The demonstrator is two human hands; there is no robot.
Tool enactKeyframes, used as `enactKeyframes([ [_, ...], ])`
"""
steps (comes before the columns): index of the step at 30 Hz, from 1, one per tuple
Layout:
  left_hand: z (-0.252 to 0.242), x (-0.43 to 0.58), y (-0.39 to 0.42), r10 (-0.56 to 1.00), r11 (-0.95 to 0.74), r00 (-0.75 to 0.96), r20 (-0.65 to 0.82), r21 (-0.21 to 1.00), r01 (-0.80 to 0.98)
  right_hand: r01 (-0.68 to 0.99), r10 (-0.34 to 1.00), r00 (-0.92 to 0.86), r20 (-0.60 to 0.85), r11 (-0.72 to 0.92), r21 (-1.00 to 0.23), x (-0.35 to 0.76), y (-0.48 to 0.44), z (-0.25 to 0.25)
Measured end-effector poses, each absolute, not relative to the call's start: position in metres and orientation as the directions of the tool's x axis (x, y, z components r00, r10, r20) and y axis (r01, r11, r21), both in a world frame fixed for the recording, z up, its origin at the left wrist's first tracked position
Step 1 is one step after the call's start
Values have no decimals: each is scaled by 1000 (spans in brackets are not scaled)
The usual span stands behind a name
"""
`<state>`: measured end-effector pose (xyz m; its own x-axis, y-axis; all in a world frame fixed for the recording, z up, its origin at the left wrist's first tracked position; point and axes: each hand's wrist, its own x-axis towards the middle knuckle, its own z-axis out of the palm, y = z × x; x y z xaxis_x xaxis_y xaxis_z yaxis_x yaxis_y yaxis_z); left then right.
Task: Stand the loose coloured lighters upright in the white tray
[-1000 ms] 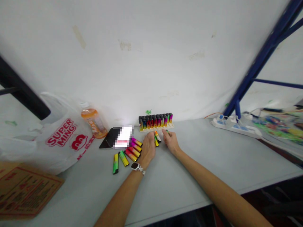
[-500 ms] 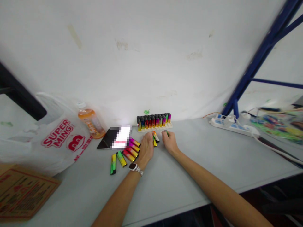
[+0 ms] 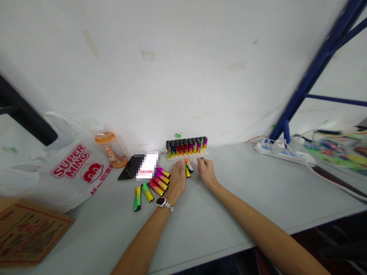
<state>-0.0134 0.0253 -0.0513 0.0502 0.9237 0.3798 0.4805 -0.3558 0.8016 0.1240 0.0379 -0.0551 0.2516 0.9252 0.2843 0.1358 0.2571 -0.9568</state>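
Note:
Rows of colourful lighters [image 3: 186,147] stand upright in a pale rack [image 3: 205,152] against the wall. My right hand [image 3: 205,170] is closed round a lighter [image 3: 203,160], whose green and black end shows at the fingertips, just in front of the rack's right end. My left hand [image 3: 178,176] rests on the table beside two loose lighters [image 3: 188,167]; its fingers are close together and whatever they hold, if anything, is hidden. Left of it lie several pink, red and yellow lighters [image 3: 158,186], plus a green-yellow one [image 3: 137,198] and another green one [image 3: 147,193].
A dark phone or tablet [image 3: 131,168], partly blurred out, lies behind the loose lighters. An orange drink bottle [image 3: 111,147], a white plastic bag [image 3: 69,168] and a cardboard box [image 3: 31,235] are at the left. A power strip [image 3: 283,153] lies right, near a blue metal frame [image 3: 304,82].
My right hand has shifted very slightly to the right with the lighter. My left hand and the objects around it look the same.

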Motion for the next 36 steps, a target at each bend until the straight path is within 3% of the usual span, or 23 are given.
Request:
enactKeyframes([
  [14,-51,-13,26,923,-362,84,374,777,515,141,928,212,307,282,-949,124,41,-60],
  [24,-54,-14,30,917,-374,106,384,738,562,57,950,62,306,303,-951,130,39,-55],
  [27,-55,-14,30,916,-377,112,385,730,569,106,947,-23,321,322,-941,146,44,-52],
  [30,-53,-13,30,909,-396,141,392,712,580,223,929,8,369,358,-907,166,53,-46],
  [33,-50,-12,29,906,-405,155,395,698,590,451,879,44,475,406,-795,188,63,-38],
  [36,-50,-12,30,908,-400,151,391,702,589,571,849,7,528,430,-699,206,72,-29],
])
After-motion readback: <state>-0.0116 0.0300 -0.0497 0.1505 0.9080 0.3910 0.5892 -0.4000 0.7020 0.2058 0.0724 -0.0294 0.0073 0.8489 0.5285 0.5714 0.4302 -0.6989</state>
